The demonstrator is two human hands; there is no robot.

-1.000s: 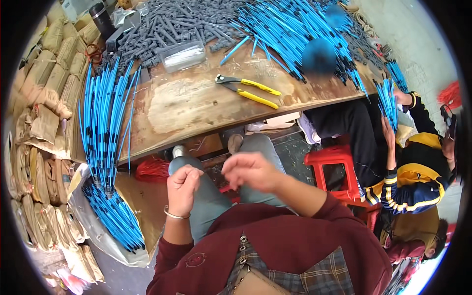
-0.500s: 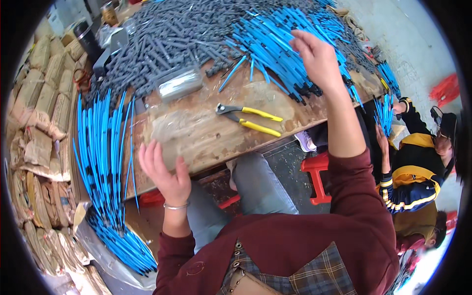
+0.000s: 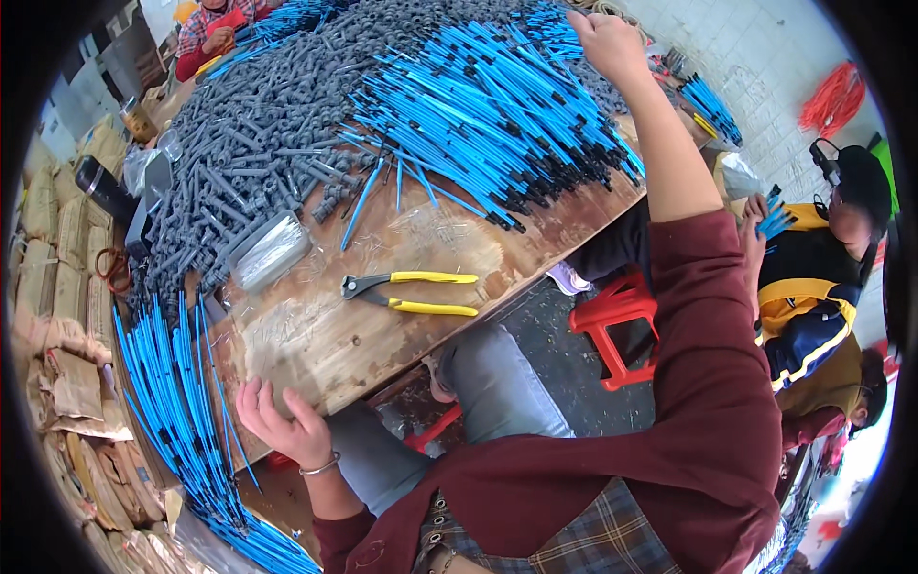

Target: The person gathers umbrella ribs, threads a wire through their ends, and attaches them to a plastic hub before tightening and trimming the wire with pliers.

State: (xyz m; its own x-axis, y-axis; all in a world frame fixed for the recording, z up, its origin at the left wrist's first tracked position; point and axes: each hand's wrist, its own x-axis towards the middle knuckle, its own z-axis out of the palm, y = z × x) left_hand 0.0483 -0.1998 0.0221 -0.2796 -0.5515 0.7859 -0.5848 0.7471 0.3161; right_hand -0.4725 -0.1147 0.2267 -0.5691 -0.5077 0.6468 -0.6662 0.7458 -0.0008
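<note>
My right hand [image 3: 609, 43] reaches out over the far right end of a large heap of slim blue rods with black fittings [image 3: 497, 124]. Its fingers are curled; what they hold, if anything, is hidden. By the table's near left edge, my left hand [image 3: 282, 421] is held empty with its fingers apart, close to another bundle of blue rods [image 3: 182, 392]. Between the hands lie end-cutting pliers [image 3: 411, 292] with yellow handles. A clear plastic box [image 3: 271, 251] of thin, pale, needle-like pieces stands left of the pliers.
Grey plastic fittings [image 3: 258, 115] are heaped across the far side of the wooden table [image 3: 316, 335]. Brown paper packages [image 3: 72, 249] are stacked at left. A red stool [image 3: 620, 330] stands under the right side. Co-workers sit at right [image 3: 813, 258] and far left [image 3: 215, 38].
My right hand has moved farther out, beyond the blue heap, and its fingers have curled in. My left hand is slightly lower in view. The view has turned, showing a co-worker at far left.
</note>
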